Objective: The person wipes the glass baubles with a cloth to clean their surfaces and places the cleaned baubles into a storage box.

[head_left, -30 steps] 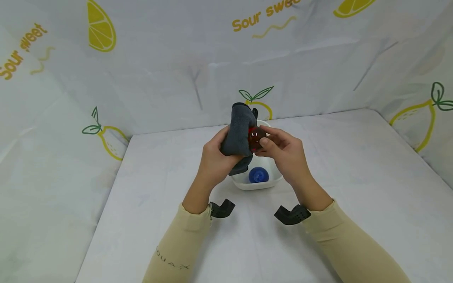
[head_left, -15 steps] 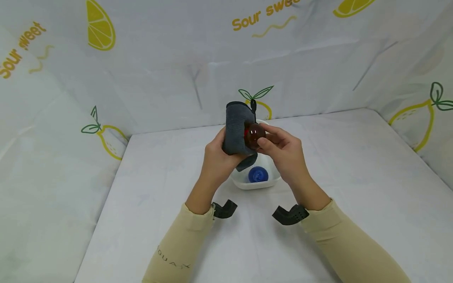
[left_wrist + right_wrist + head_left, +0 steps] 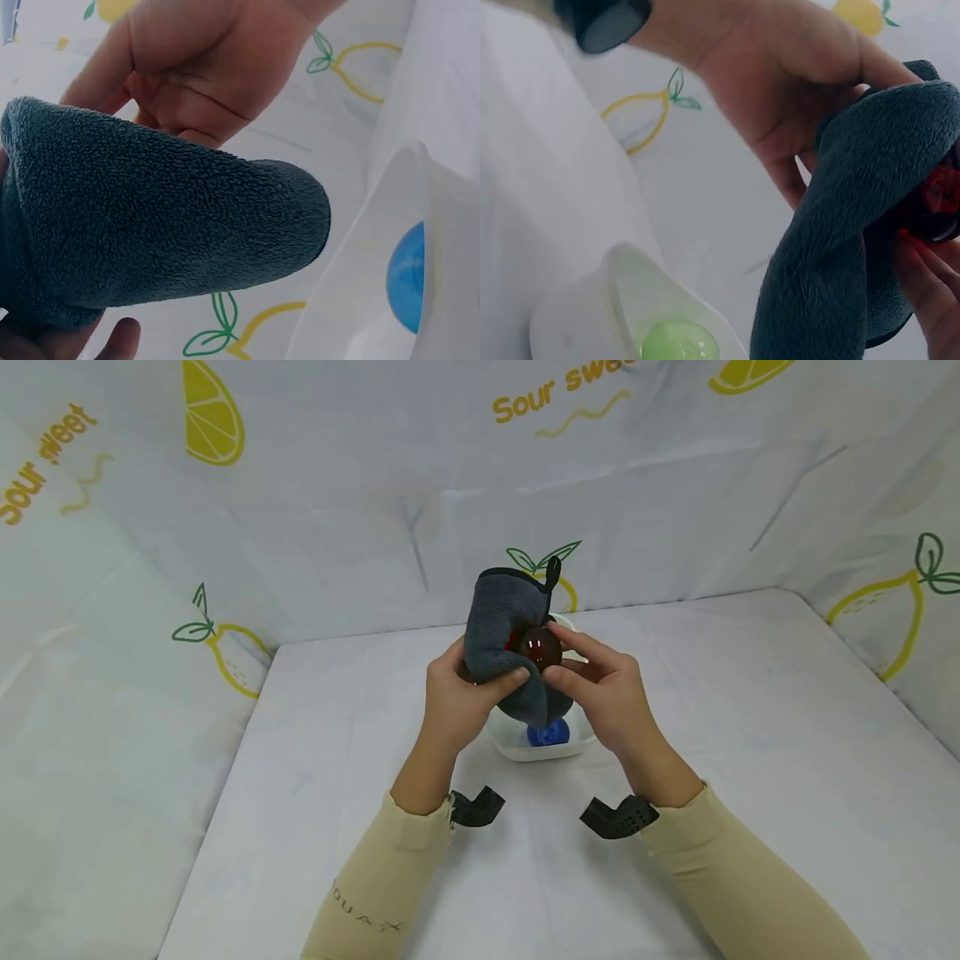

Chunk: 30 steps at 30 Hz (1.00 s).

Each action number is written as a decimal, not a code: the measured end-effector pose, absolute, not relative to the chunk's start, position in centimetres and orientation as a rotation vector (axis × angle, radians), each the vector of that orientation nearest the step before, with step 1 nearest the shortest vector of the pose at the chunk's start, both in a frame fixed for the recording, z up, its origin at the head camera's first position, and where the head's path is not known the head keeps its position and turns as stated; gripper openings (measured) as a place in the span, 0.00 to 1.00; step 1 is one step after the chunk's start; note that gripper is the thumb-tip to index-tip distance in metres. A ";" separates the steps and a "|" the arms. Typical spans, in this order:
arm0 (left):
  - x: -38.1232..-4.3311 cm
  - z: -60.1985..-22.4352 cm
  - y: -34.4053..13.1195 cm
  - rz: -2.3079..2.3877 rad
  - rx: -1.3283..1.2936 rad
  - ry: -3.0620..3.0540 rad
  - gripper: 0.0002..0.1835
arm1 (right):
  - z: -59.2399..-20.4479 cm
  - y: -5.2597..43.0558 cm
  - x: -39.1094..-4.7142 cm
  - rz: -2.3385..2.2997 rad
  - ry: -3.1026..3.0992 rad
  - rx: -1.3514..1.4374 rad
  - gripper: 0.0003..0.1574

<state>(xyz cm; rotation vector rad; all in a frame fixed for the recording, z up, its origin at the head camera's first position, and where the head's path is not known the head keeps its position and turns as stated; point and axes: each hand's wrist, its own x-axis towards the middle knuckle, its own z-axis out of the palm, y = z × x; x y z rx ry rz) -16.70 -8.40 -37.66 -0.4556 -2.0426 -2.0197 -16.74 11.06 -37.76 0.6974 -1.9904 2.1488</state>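
My left hand (image 3: 467, 706) grips a grey-blue plush cloth (image 3: 504, 614) folded over on itself, thumb across its front. A glossy dark red ball (image 3: 542, 647) is partly wrapped by the cloth, its right side bare. My right hand (image 3: 603, 689) pinches the ball between thumb and fingers. Both are held up over a white plastic tub (image 3: 536, 755). In the right wrist view the ball (image 3: 941, 191) glows red inside the cloth fold, with fingers beside it. From the left wrist, the cloth (image 3: 172, 210) hides the ball.
In the tub lies a blue ball (image 3: 549, 735), partly covered by the cloth in the head view. A green ball (image 3: 680, 341) shows in the tub in the right wrist view. A white cloth (image 3: 337, 760) covers the table, and a lemon-print sheet (image 3: 337, 510) hangs behind.
The cloth has turned in my left hand, its lower part swinging right below the ball and overlapping the blue ball. My right hand stays at the red ball, its thumb slightly lower.
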 end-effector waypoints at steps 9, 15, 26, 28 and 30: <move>-16.8 -37.4 -8.3 -2.088 -0.331 -2.138 0.23 | -37.5 11.0 -16.7 1.180 -2.127 0.922 0.35; -16.8 -37.0 -9.0 -2.067 -0.431 -2.199 0.26 | -37.3 11.6 -16.7 1.469 -2.135 0.892 0.35; -16.9 -36.9 -9.8 -2.100 -0.511 -2.154 0.24 | -36.9 12.3 -17.0 1.801 -2.073 0.883 0.31; -16.9 -37.0 -9.8 -2.112 -0.464 -2.162 0.24 | -36.7 12.2 -16.8 1.772 -2.115 0.863 0.31; -16.9 -37.0 -9.7 -2.118 -0.423 -2.166 0.23 | -36.5 12.1 -16.7 1.737 -2.165 0.854 0.32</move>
